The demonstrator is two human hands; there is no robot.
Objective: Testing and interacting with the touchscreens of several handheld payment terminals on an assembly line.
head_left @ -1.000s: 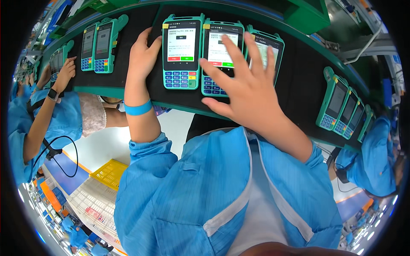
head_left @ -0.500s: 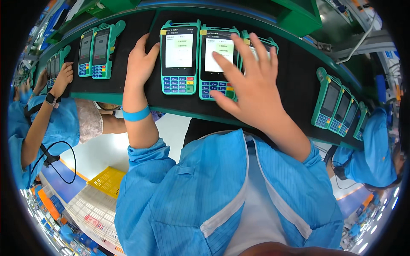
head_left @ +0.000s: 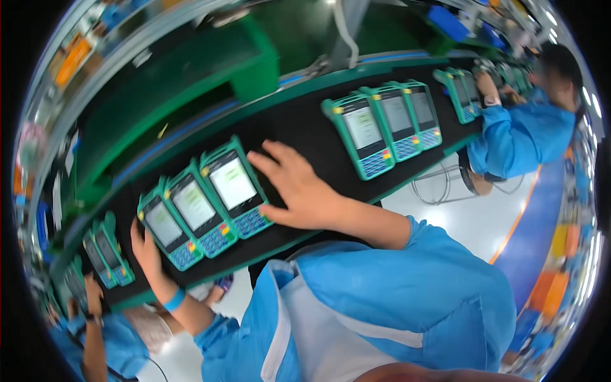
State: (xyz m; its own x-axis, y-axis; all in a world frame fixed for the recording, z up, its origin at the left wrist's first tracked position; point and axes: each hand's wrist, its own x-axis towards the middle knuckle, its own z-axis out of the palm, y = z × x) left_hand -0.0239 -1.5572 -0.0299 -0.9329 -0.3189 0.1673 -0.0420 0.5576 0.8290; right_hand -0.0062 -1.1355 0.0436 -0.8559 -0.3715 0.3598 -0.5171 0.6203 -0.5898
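Note:
Three green-cased handheld card terminals stand side by side in front of me, with lit white screens and blue keypads: a left terminal (head_left: 167,226), a middle terminal (head_left: 196,205) and a right terminal (head_left: 232,181). My left hand (head_left: 150,254) is at the outer edge of the left terminal, its fingers extended and thumb apart, gripping nothing. Beside the right terminal, my right hand (head_left: 296,188) is open with fingers spread. Its thumb reaches the keypad's corner, though blur hides whether it touches.
The terminals lie on a black work belt (head_left: 299,137) with green edging. Further right stand three more terminals (head_left: 394,124), and another group (head_left: 108,251) is at the left. Co-workers in blue, one on the right (head_left: 525,137) and one on the left, sit along it. A green shelf (head_left: 254,63) rises behind.
The view has swung toward the right, so the terminals appear lower left and tilted. My right hand has come off the middle terminal's screen to the right side of the third terminal.

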